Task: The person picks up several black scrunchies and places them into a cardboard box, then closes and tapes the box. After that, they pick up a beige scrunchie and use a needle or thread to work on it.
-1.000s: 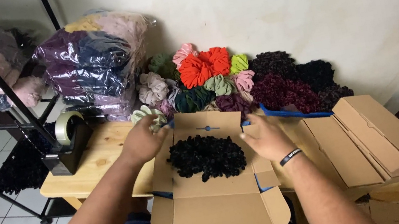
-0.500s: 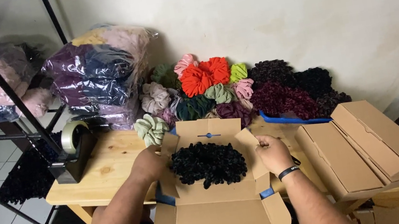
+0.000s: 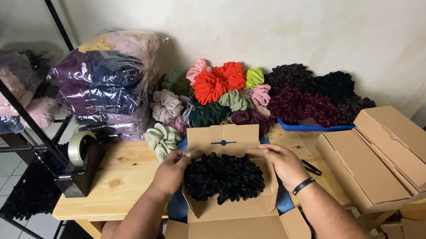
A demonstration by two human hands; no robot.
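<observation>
An open brown cardboard box sits at the near edge of a wooden table. Inside it lies a heap of black scrunchies. My left hand grips the box's left side flap and pushes it up against the scrunchies. On the right side, my right hand does the same with the right flap; a black band circles that wrist. The box's back flap stands upright behind the heap, and the front lid hangs toward me.
A black tape dispenser stands at the table's left. Colourful scrunchies and dark ones pile against the wall. Bagged fabric is stacked at the back left. Closed cardboard boxes stand to the right. A black metal rack is left.
Both hands have slid back toward me along the box sides and folded the side flaps up against the black scrunchies. The view has tilted slightly.
</observation>
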